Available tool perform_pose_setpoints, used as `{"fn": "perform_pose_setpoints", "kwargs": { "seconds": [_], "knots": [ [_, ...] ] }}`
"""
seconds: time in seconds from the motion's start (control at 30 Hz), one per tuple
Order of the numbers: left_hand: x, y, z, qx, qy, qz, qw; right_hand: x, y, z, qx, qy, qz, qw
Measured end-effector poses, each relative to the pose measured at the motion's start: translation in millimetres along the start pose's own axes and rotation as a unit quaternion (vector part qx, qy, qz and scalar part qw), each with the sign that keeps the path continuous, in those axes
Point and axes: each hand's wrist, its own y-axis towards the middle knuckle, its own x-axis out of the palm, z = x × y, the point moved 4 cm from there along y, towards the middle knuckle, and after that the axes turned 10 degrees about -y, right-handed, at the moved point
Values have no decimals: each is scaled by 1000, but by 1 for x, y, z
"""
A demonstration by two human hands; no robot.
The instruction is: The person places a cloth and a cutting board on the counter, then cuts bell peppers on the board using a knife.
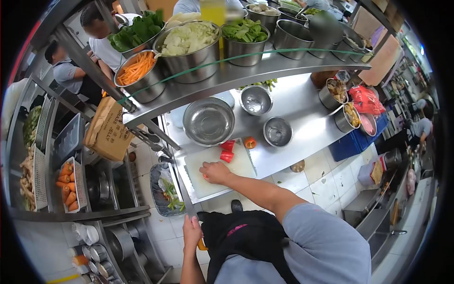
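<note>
My right hand [216, 173] reaches over the white cutting board [200, 188], fingers curled down around a small reddish piece that is mostly hidden. Just beyond it on the board lie cut pieces of red bell pepper [227, 156]. Another red-orange pepper [249, 142] rests by the board's far right corner. Low at the left, my left hand [192, 232] is closed around a knife, its long blade [187, 196] pointing up beside the table edge. An orange-yellow part, apparently the handle, shows under that hand. Behind the board stands a large metal bowl [208, 121].
Two small metal bowls [256, 100] [278, 132] stand on the steel table [302, 102]. Overhead, a shelf [246, 66] carries pots of cut vegetables. A lined waste bin [163, 201] is left of the table. Crates of carrots [69, 187] stand farther left. Co-workers [71, 71] are beyond.
</note>
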Motion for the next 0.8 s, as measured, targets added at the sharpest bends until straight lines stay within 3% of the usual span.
{"fn": "perform_pose_setpoints", "kwargs": {
  "seconds": [0.17, 0.3, 0.43, 0.6, 0.8],
  "knots": [
    [5, 5, 0, -2, 22, 29, 999, 2, -14, 5, -80, -34, -9, 996],
    [3, -1, 28, 9, 15, 2, 1000, -6, -20, 7, -122, -6, 84, 989],
    [3, -3, 22, 6, 3, 15, 1000, -7, -18, 10, -153, -5, 87, 984],
    [7, -7, 12, 3, -2, 7, 1000, -2, -10, 9, -133, -24, 21, 991],
    [11, -3, -1, 1, 21, 1, 1000, -7, -9, 11, -55, 9, 56, 997]
  ]
}}
